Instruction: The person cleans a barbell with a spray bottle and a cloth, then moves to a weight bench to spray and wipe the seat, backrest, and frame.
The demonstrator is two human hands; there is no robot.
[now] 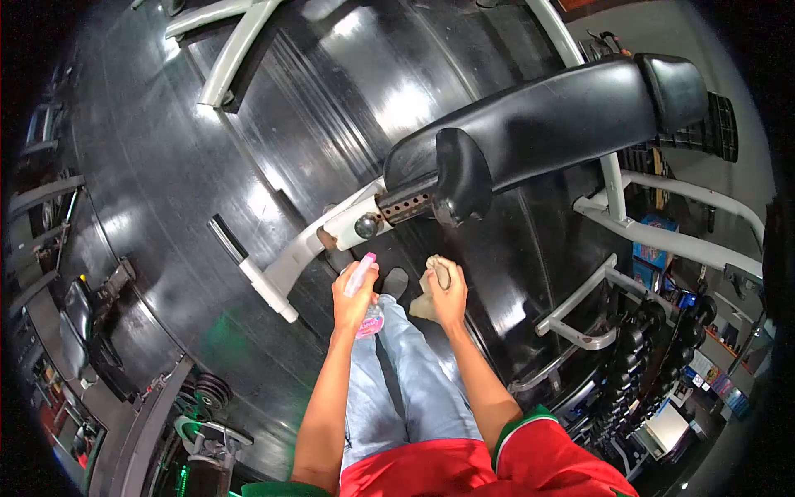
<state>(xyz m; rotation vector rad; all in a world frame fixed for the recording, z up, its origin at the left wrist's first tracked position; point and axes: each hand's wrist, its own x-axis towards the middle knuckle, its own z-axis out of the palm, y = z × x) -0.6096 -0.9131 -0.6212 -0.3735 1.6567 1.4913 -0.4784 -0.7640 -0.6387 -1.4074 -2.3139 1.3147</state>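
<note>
My left hand (352, 300) grips a clear spray bottle (361, 280) with a pink top, its nozzle pointing up and away from me. My right hand (447, 295) is closed around a beige cloth (426, 300), bunched in the fingers. Both hands hover in front of my legs in light jeans, just below the near end of a black padded bench (538, 124). The bench's round end pad (462, 172) and a perforated adjustment bar (404, 207) sit a short way above my hands.
The bench stands on a white metal frame (286, 269) over a glossy black rubber floor (182, 166). A rack of dumbbells (654, 331) lines the right side. Weight plates (211, 389) and other gym machines stand at the left and lower left.
</note>
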